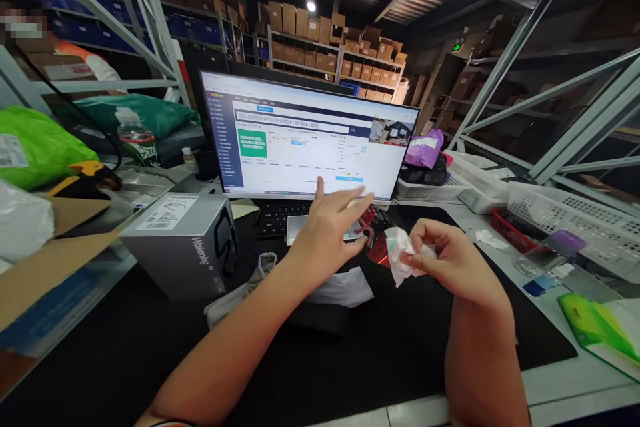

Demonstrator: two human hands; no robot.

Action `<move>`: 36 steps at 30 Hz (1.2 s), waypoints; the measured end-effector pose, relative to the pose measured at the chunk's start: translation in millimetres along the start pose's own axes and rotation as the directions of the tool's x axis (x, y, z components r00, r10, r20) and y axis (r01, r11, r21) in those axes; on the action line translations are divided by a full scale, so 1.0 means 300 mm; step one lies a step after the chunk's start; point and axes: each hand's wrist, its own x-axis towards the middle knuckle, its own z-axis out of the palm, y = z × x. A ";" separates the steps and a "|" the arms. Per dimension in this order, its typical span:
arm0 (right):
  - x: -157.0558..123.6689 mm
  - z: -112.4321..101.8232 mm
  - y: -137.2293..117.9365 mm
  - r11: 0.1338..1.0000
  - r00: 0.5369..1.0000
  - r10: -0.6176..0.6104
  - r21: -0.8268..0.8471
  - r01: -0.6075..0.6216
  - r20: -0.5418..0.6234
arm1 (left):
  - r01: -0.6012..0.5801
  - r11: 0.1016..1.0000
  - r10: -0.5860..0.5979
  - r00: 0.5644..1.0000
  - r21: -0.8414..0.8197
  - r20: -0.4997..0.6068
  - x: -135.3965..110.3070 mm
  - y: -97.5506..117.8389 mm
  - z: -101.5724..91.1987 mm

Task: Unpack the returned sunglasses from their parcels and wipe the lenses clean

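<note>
Head cam: looks mid-wipe to me. Right hand (453, 257) has its fingers pinched on a white tissue (401, 261), bunched up against the red-lensed glasses (379, 253), which sit between both hands' fingers. Left hand (325, 230) has its fingers splayed right by the frame, can't tell if they're gripping it. Glasses aren't in what looks like a grey pouch (264, 268), left of those fingers. No clue how much lens is done.
</note>
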 end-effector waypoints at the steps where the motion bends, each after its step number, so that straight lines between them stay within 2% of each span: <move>1: 0.009 0.001 0.005 0.998 0.995 0.003 0.055 0.003 -0.095 | 0.057 0.996 -0.055 0.998 0.074 -0.032 -0.003 0.008 0.001; 4: 0.038 0.008 0.018 0.976 0.940 -0.009 0.201 0.082 -0.341 | 0.194 0.958 -0.167 0.976 0.214 -0.138 -0.014 0.044 0.003; 6: 0.056 0.029 0.023 0.962 0.924 -0.032 0.239 0.132 -0.382 | 0.218 0.953 -0.195 0.973 0.209 -0.122 -0.022 0.072 0.009; 9: 0.074 0.092 0.026 0.948 0.949 -0.044 0.287 0.139 -0.313 | 0.228 0.960 -0.225 0.974 0.164 -0.034 -0.034 0.104 0.028; 12: 0.078 0.160 0.026 0.940 0.972 -0.050 0.319 0.123 -0.228 | 0.270 0.951 -0.268 0.963 0.149 -0.031 -0.041 0.117 0.046; 16: 0.069 0.204 0.024 0.981 0.977 -0.056 0.168 0.092 -0.208 | 0.288 0.933 -0.278 0.958 0.214 -0.076 -0.045 0.117 0.057; 21: 0.056 0.204 0.028 0.992 0.964 -0.117 -0.064 0.105 -0.239 | 0.208 0.932 -0.173 0.975 0.297 -0.138 -0.047 0.106 0.078; 26: 0.046 0.192 0.025 0.981 0.968 -0.165 -0.129 0.142 -0.189 | 0.149 0.946 -0.101 0.980 0.288 -0.173 -0.047 0.083 0.098; 36: 0.021 0.168 0.001 0.966 0.973 -0.162 -0.230 0.121 -0.165 | 0.161 0.971 -0.141 0.983 0.178 -0.119 -0.046 0.090 0.108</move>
